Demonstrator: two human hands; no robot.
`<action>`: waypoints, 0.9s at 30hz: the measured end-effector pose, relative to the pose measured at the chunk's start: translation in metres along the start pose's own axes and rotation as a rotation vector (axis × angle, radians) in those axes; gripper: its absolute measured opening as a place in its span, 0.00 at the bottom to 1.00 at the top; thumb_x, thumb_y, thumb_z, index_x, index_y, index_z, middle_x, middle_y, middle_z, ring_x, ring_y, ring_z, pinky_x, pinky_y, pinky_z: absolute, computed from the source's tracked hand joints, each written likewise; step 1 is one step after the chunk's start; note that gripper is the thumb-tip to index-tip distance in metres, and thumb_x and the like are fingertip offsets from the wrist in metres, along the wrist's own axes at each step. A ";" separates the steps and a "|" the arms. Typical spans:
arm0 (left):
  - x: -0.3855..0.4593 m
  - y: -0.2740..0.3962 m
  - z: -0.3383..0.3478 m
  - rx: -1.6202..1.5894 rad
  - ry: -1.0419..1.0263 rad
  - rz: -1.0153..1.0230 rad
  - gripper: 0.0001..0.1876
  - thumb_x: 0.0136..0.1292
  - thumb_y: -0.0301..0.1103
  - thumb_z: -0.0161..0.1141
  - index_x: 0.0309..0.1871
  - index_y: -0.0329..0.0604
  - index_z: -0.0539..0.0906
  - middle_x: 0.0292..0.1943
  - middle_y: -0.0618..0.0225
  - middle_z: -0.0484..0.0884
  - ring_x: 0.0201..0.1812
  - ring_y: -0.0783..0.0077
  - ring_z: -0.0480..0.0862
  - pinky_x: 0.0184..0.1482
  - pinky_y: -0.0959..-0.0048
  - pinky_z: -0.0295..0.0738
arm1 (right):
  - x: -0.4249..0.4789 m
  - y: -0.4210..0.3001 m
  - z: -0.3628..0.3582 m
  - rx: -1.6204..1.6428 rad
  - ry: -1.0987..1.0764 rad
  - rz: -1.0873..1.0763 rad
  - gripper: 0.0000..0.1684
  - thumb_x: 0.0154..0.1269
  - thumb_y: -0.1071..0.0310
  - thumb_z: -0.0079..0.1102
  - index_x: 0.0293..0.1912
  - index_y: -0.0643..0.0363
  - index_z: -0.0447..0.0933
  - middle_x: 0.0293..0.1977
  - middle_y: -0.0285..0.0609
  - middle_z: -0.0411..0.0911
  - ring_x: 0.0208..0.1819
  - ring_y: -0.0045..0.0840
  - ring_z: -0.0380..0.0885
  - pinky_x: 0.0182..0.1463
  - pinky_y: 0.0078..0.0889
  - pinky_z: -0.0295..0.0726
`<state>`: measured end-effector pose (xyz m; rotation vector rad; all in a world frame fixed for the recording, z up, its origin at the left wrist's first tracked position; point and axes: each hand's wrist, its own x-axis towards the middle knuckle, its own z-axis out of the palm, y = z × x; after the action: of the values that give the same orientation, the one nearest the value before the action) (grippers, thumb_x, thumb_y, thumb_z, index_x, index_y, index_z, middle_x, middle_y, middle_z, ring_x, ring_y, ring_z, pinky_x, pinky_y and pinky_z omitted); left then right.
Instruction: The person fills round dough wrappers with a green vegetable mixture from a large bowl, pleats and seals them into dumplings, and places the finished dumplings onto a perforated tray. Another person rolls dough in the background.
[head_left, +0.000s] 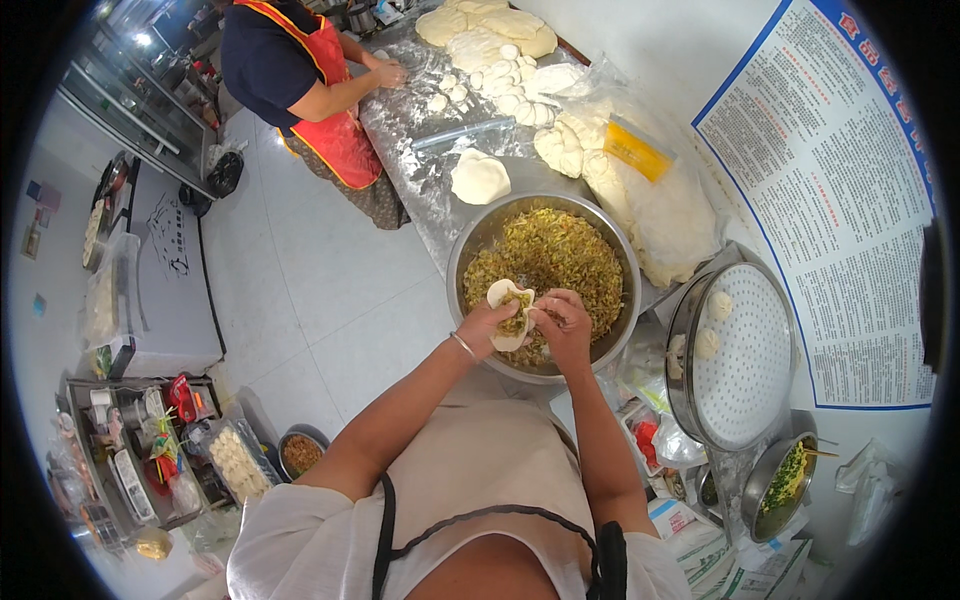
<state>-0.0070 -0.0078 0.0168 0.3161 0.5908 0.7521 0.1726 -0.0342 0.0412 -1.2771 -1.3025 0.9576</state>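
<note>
My left hand (481, 330) cradles a round dough wrapper (501, 291) with chopped vegetable filling in its middle, the thumb resting over the filling. At the wrapper's right edge, my right hand (566, 324) pinches the dough between thumb and fingers. Both hands are above the near part of a large steel bowl (455, 277). A heap of shredded vegetable filling (562, 247) lies in that bowl, partly hidden by my hands. One flat, rolled dough wrapper (481, 177) lies on the table just beyond the bowl's rim.
A co-worker in a red apron (360, 154) works at the floured metal table (397, 124). Dough pieces (517, 90), a rolling pin (465, 133) and a yellow scraper (637, 148) lie there. To the right, a perforated steamer tray (742, 360) holds several buns (706, 343); below stands an egg-and-greens bowl (780, 487).
</note>
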 end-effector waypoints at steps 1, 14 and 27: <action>0.000 -0.001 0.001 0.050 0.023 0.011 0.22 0.69 0.32 0.59 0.66 0.46 0.71 0.55 0.62 0.80 0.51 0.63 0.84 0.48 0.56 0.86 | 0.001 0.000 0.000 -0.130 0.024 -0.186 0.11 0.62 0.73 0.65 0.44 0.66 0.83 0.38 0.39 0.83 0.36 0.16 0.79 0.41 0.21 0.80; -0.004 0.007 0.018 0.238 0.021 -0.107 0.17 0.74 0.36 0.48 0.64 0.49 0.71 0.50 0.64 0.80 0.47 0.66 0.84 0.40 0.57 0.88 | 0.000 0.000 -0.009 -0.024 -0.087 0.053 0.11 0.61 0.71 0.67 0.44 0.60 0.84 0.36 0.38 0.82 0.36 0.20 0.80 0.40 0.24 0.79; 0.014 0.010 -0.014 0.609 -0.206 -0.081 0.20 0.73 0.40 0.49 0.64 0.42 0.74 0.59 0.63 0.77 0.54 0.70 0.81 0.58 0.66 0.79 | 0.012 -0.034 -0.011 -0.278 -0.323 -0.118 0.10 0.62 0.73 0.65 0.45 0.60 0.83 0.35 0.44 0.82 0.33 0.27 0.81 0.39 0.28 0.79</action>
<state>-0.0129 0.0098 0.0050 0.9145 0.6234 0.4396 0.1787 -0.0274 0.0775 -1.2699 -1.7934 0.9484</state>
